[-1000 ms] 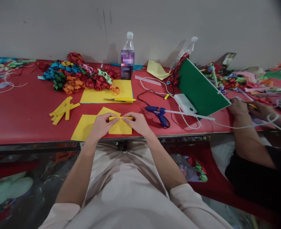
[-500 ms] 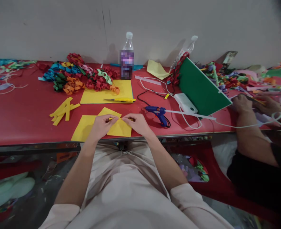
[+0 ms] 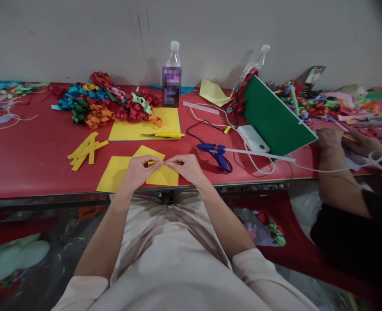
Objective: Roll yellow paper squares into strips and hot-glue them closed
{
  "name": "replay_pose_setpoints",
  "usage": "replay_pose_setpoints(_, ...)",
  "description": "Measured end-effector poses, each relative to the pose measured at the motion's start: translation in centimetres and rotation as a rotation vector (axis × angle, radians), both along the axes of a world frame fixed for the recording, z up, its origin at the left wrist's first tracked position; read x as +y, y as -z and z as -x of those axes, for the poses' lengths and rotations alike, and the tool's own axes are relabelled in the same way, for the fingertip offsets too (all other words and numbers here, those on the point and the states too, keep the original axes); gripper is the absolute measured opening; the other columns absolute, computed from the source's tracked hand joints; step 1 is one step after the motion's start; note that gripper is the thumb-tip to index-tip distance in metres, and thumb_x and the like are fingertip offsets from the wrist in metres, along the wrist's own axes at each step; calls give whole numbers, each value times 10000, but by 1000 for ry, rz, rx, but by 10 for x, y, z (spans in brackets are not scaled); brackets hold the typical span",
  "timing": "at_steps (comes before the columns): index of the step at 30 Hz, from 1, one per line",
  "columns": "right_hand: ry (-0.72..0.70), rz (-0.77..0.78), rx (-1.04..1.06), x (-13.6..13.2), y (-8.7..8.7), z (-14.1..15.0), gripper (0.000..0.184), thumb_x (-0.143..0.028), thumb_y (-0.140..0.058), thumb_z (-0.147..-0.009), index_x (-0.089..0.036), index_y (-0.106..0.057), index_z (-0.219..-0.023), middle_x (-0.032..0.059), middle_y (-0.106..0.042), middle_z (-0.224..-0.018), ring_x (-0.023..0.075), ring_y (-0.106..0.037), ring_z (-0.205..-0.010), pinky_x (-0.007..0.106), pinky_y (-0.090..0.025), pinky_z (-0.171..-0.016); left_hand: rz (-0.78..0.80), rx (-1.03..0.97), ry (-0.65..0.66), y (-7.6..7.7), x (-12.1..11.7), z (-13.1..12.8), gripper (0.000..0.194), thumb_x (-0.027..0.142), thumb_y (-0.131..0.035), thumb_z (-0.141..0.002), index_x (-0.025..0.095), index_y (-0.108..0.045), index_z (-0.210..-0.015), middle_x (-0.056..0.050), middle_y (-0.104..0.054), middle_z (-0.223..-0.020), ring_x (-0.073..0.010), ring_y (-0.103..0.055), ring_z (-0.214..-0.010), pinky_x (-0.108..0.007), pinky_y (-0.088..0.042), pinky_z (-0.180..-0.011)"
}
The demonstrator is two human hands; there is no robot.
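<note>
My left hand [image 3: 141,169] and my right hand [image 3: 185,167] meet at the fingertips near the table's front edge. Both are closed in a pinch on a narrow yellow paper strip [image 3: 152,163], mostly hidden by the fingers. Beneath them lie flat pieces of yellow paper [image 3: 111,175]. Left of my hands is a loose pile of cut yellow paper strips [image 3: 86,150]. To the right, a blue glue gun [image 3: 214,152] rests on its side with a long white glue stick out of its back. A yellow utility knife [image 3: 165,135] lies beyond my hands on a yellow sheet [image 3: 126,131].
Curled paper chains [image 3: 113,103] in many colours are heaped at the back left. A labelled bottle [image 3: 172,82] stands by the wall. On the right a green board [image 3: 275,116] leans over a white power strip [image 3: 253,139] with cables. A co-worker's hands [image 3: 330,140] work at far right.
My fingertips have drawn slightly closer together on the yellow strip. The co-worker's hands have shifted a little; the things on my part of the table stay put.
</note>
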State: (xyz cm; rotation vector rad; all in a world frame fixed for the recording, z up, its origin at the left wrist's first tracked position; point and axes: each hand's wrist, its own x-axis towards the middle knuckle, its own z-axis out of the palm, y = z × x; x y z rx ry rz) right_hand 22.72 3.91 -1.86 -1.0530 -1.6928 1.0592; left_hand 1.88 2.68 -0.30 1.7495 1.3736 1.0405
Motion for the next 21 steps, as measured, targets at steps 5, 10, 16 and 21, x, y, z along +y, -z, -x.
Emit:
replay_pose_setpoints(5, 1, -2, 2, -2, -2, 2, 312, -483, -762, -830, -179, -826, -864, 51, -799, -842, 185, -706, -757, 259, -500, -689, -30, -48, 1, -1, -2, -3, 331, 514, -761, -804, 189, -817, -835, -57, -780, -773, -121, -505, -522, -253, -368, -485)
replay_pose_setpoints(10, -7, -19, -29, -8, -11, -2, 312, -464, -709, -881, -173, -820, -890, 41, -798, -847, 152, -667, -704, 240, -471, -648, -76, 29, 19, -10, -11, 2, 349, 517, -691, -885, 194, -824, -904, -71, -805, -874, -192, -685, -698, -266, -490, -618)
replay_pose_setpoints(16, -71, -16, -59, -17, -15, -10, 265, -375, -628, -939, -201, -825, -970, 45, -812, -925, 179, -717, -785, 256, -508, -720, -45, 185, 133, -23, -21, 17, 398, 518, -548, -984, 240, -814, -1085, -61, -797, -961, -192, -689, -732, -249, -444, -568)
replay_pose_setpoints(21, 35, 143, 42, -15, -12, -8, 283, -424, -686, -874, -196, -819, -977, 39, -801, -871, 155, -669, -654, 244, -501, -576, 21, -6, -63, -11, -17, 10, 415, 554, -665, -903, 182, -817, -1010, -45, -754, -787, -152, -603, -613, -234, -416, -528)
